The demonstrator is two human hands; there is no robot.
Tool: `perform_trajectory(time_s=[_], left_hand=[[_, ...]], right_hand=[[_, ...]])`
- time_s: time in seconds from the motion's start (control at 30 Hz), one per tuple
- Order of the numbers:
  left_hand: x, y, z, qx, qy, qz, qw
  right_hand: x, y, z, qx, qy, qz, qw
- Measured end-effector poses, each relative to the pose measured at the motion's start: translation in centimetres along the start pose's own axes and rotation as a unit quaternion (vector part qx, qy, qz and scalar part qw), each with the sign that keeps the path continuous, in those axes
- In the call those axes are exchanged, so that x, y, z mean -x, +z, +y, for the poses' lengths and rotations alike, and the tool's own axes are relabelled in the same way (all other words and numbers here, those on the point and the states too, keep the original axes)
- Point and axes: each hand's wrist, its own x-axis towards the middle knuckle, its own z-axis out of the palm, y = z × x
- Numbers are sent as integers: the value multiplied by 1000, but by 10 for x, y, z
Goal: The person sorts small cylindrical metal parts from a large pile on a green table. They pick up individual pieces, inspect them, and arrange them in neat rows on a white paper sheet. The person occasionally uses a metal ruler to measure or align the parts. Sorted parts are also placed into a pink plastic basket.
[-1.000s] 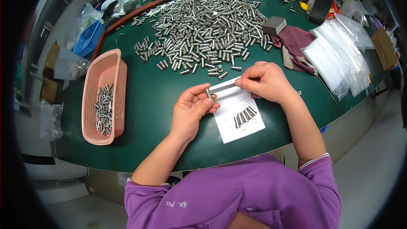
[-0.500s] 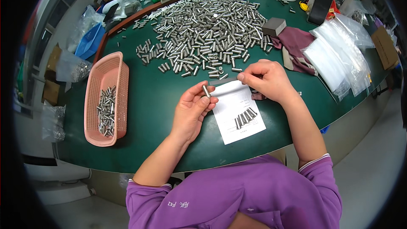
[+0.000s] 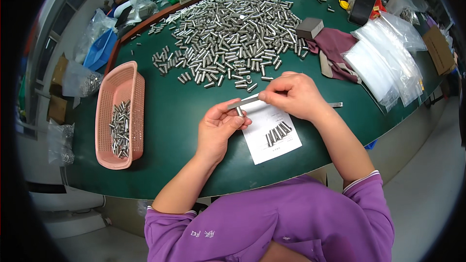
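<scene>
My left hand (image 3: 214,128) pinches a short, shiny metal pin (image 3: 239,112) between thumb and fingers, end upward. In my right hand (image 3: 297,96) is a thin flat metal strip (image 3: 248,101), gripped between thumb and fingertips. Its far end lies across the top of the pin, touching or nearly so. Under both hands rests a white sheet of paper (image 3: 269,153) with a dark picture of several pins on it. Beyond them spreads a big heap of metal pins (image 3: 233,34). To the left, a pink plastic basket (image 3: 139,131) holds more pins (image 3: 120,128).
A dark grey block (image 3: 309,28) stands beside a maroon cloth (image 3: 335,46) at right. Clear plastic bags (image 3: 388,63) lie near the right edge. Behind my right wrist shows the end of a metal bar (image 3: 336,105). A phone (image 3: 364,4) leans upright at the back.
The strip has come left and down with my right hand, from beside the pin to over its top end. The pin now stands more upright in my left hand.
</scene>
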Motion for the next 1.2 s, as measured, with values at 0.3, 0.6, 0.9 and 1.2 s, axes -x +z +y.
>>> perform_trajectory(time_s=[0.3,0.6,0.9,1.2], left_hand=[[1,0,-4,-10,33,0,999],[1,11,6,-46,-3,17,999],[4,10,1,-35,25,-22,999],[8,3,16,-217,30,-26,975]], right_hand=[[1,-10,4,-5,29,8,1000],[2,15,-19,7,-61,-16,998],[3,15,-7,-2,-106,34,994],[9,-50,17,140,99,121,978]])
